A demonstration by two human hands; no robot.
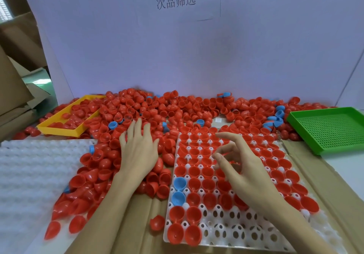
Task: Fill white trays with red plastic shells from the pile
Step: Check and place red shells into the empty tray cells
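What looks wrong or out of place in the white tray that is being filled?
Two blue shells sit in the left column of the white tray, among red shells. The tray should hold red ones only. More blue shells lie mixed into the pile.

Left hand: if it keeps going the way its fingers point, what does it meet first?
The left hand lies flat, fingers pointing away, so it meets more loose red shells of the pile first; depth is hard to judge.
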